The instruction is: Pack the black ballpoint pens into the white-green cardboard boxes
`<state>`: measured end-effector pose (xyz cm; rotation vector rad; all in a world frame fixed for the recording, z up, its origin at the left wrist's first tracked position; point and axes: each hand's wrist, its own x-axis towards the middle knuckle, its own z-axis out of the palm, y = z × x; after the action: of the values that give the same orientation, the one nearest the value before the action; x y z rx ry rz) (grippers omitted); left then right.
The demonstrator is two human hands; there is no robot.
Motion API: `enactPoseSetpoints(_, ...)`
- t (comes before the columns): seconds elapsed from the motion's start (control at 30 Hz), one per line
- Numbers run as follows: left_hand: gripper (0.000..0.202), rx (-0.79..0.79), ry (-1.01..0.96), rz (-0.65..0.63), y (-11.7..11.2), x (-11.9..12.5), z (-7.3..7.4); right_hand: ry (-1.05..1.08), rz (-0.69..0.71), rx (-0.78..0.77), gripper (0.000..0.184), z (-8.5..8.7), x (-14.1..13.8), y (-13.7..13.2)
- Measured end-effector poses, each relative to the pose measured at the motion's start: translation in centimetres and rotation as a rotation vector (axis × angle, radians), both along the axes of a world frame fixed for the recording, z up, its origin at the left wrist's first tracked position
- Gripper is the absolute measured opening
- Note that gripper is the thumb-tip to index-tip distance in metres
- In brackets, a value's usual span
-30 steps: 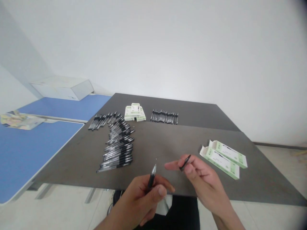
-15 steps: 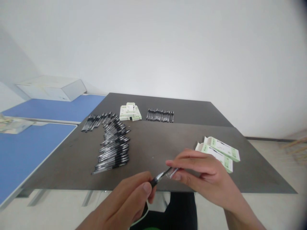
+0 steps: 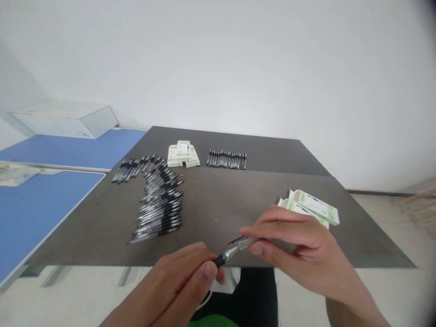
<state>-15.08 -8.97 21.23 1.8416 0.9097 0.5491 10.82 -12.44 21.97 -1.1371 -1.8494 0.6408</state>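
One broad white wall (image 3: 238, 68) closes off the room beyond the grip, and pale floor (image 3: 378, 236) shows to the grip's right. A dark grey table (image 3: 231, 200), seamed across, runs out from beneath the grip; far to the left stand two blue-topped tables (image 3: 51, 200), the farther bearing a white carton (image 3: 51, 121). Left of the grip, a long heap of clear-barrelled gel pens (image 3: 166, 222) curves away; by its size, much seems left to handle. Beyond the grip, slightly left, sit stacked green-and-white pen boxes (image 3: 174, 156); whether they are filled cannot be told. Just past the right hand (image 3: 299, 240) lie two more boxes (image 3: 320, 208), together, flaps out at their left ends. Ahead of the grip, well apart, a neat row of pens (image 3: 226, 159) looks like a batch already set out. The left hand (image 3: 184, 281) pinches an uncapped gel pen (image 3: 220, 260) at its black section, tip pointing right. Smallest, a clear pen cap (image 3: 244, 244) with a black clip is held between the right hand's thumb and fingers, its mouth at the pen's tip; whether they touch cannot be told. This one pen appears part-way: the cap not yet seated.
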Motion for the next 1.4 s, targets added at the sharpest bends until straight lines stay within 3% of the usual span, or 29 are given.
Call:
enactPoseSetpoints(0.27, 0.035, 0.095, 0.044, -0.177, 1.1, -0.6, -0.2, -0.033, 0.014, -0.042, 0.028, 0.4, 0.4, -0.4)
enactPoseSetpoints(0.6, 0.035, 0.124, 0.03, -0.216, 1.1, -0.6, 0.0, -0.077, 0.007, -0.046, 0.024, 1.3, 0.4, -0.7)
enactPoseSetpoints(0.77, 0.037, 0.124, 0.042, -0.204, 1.0, -0.2, 0.1, -0.084, 0.035, -0.061, 0.022, 1.3, -0.2, -0.7)
enactPoseSetpoints(0.97, 0.032, 0.154, 0.106, -0.275, 1.3, -0.1, 0.3, -0.11, 0.105, -0.108, 0.022, 1.1, -0.4, -0.5)
enactPoseSetpoints(1.17, 0.032, 0.152, 0.137, -0.31, 1.2, -0.5, -0.3, -0.122, 0.182, -0.049, 0.034, -0.2, 0.3, -0.7)
enactPoseSetpoints(1.3, 0.032, 0.093, 0.171, -0.359, 0.6, 0.0, -0.5, 0.224, 0.055, -0.069, 0.072, -1.2, -1.1, -1.5)
enactPoseSetpoints(1.4, 0.03, 0.079, 0.203, -0.374, 0.2, 0.8, -0.4, 0.397, 0.104, -0.218, 0.084, -2.0, -3.3, -1.9)
